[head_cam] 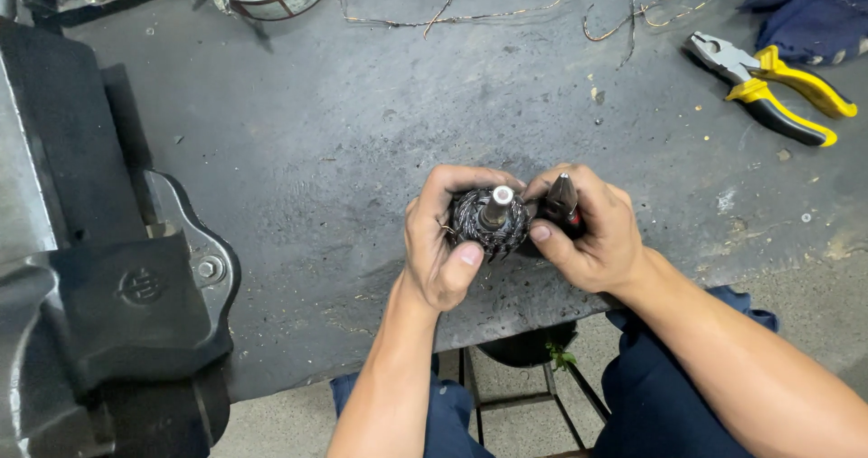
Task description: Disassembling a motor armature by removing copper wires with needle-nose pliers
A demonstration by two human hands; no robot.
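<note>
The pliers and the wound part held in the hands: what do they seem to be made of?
The pliers look like bare grey steel at the jaws, with yellow and black grips, probably plastic or rubber. The wound part, held in the left hand, shows dark, glossy windings, likely varnished wire, around a shiny metal shaft. The right hand holds a dark pointed tool; its material is unclear.

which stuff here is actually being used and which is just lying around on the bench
In use:
- left hand gripping a dark motor rotor
- right hand holding a small red and black tool against it

Lying about:
- yellow-handled pliers
- loose wire
- bench vise
- blue cloth
</note>
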